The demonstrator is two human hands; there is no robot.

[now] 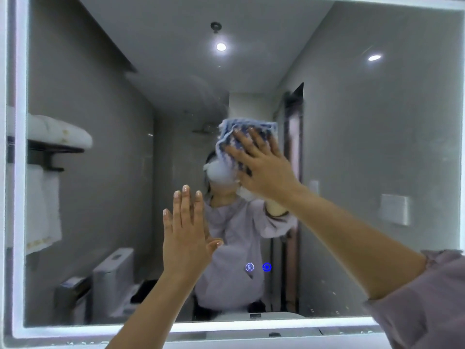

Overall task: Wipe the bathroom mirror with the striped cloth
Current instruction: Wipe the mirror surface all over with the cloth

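Right hand, grip spread flat, pressing striped cloth against mirror centre, left hand lower, grip straight-fingered, holding nothing

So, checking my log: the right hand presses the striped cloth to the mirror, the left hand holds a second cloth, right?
No: the head view shows the left hand empty, fingers straight. The right hand does press the striped cloth to the mirror.

Grey walls running along both sides. Two recessed ceiling lights glowing white. Folded white towels lying on a black shelf, another towel hanging beneath. White toilet sitting low left; dark door frame standing right of centre.
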